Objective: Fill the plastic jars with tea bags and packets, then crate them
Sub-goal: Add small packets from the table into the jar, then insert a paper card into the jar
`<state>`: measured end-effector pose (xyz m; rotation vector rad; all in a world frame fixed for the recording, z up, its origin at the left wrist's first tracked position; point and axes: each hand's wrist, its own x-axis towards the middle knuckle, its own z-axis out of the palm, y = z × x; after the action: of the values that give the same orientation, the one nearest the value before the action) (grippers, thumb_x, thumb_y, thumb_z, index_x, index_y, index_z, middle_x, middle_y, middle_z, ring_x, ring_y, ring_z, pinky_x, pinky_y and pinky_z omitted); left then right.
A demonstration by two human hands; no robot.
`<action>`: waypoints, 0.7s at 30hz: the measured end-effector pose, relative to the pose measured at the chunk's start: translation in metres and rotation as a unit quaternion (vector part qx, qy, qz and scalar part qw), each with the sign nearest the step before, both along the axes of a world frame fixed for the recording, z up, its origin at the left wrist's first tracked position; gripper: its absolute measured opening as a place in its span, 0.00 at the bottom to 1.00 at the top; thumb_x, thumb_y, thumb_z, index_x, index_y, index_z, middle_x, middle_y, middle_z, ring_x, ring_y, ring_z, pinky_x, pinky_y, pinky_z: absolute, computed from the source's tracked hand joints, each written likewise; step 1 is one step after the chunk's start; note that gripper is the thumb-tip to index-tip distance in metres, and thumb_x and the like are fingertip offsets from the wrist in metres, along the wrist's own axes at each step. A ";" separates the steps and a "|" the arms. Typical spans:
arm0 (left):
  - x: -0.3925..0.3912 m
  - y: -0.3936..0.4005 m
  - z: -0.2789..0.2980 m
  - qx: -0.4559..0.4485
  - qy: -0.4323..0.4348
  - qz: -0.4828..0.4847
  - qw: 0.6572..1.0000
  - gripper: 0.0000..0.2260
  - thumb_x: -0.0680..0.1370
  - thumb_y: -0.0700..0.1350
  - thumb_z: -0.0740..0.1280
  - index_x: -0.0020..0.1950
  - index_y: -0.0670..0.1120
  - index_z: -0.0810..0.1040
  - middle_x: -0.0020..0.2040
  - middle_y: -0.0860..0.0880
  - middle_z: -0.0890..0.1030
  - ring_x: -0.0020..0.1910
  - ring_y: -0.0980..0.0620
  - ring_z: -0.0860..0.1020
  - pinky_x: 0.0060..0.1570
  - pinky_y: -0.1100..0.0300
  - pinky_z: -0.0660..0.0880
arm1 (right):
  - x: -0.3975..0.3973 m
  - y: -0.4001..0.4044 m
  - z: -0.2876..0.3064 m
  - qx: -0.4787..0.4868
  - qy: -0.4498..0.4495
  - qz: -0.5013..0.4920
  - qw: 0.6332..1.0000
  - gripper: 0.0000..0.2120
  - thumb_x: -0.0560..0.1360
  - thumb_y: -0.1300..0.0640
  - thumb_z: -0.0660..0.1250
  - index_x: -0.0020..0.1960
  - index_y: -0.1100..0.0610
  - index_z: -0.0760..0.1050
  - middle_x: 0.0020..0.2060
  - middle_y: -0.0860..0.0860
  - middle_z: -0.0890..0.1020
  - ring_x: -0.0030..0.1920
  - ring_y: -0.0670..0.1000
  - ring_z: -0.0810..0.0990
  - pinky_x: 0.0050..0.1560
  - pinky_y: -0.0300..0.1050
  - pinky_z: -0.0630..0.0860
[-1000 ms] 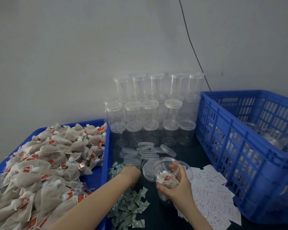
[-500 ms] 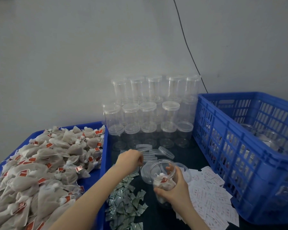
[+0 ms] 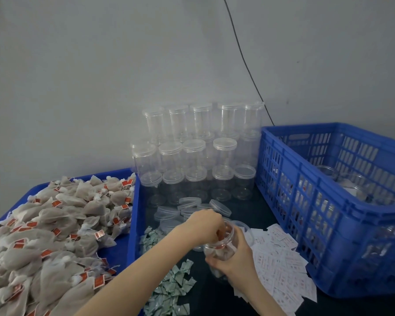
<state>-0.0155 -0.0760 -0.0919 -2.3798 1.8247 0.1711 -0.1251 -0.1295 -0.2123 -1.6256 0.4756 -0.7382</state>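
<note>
Right grip (image 3: pixel 234 258) clamped round clear jar (image 3: pixel 221 247), half-full, tea bags inside; left grip (image 3: pixel 203 224) pinched together at mouth.

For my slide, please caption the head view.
Left hand reaches into jar held by right hand.

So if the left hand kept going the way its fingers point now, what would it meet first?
Probably the tea bags inside the open clear plastic jar that the right hand grips. The left hand has its fingertips at the jar's mouth, pointing down into it; depth inside is unclear.
</note>
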 end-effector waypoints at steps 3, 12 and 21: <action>-0.006 -0.009 0.004 -0.005 -0.003 -0.008 1.000 0.10 0.77 0.43 0.65 0.54 0.46 0.83 0.48 0.45 0.81 0.44 0.46 0.77 0.38 0.56 0.69 | -0.007 -0.009 0.002 -0.009 0.001 -0.004 1.000 0.42 0.51 0.49 0.82 0.63 0.43 0.70 0.54 0.41 0.82 0.56 0.42 0.81 0.54 0.37 0.79; -0.016 -0.037 0.004 -0.325 0.217 -0.004 0.920 0.04 0.75 0.44 0.70 0.48 0.47 0.84 0.46 0.53 0.82 0.43 0.58 0.78 0.46 0.67 0.74 | -0.032 -0.049 0.025 -0.017 -0.023 -0.057 0.998 0.43 0.51 0.48 0.82 0.63 0.37 0.69 0.54 0.31 0.78 0.54 0.37 0.80 0.49 0.33 0.78; -0.022 -0.056 -0.053 -0.263 0.240 0.087 0.930 0.06 0.78 0.45 0.66 0.52 0.46 0.80 0.49 0.50 0.82 0.47 0.54 0.79 0.50 0.57 0.76 | -0.063 -0.077 0.029 -0.025 -0.031 -0.139 0.989 0.42 0.57 0.54 0.84 0.64 0.36 0.67 0.57 0.35 0.77 0.56 0.39 0.79 0.54 0.37 0.77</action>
<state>-0.0370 -0.1319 -0.1447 -3.1016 2.0605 0.3489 -0.1882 -0.2062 -0.1832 -1.5953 0.6504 -1.0134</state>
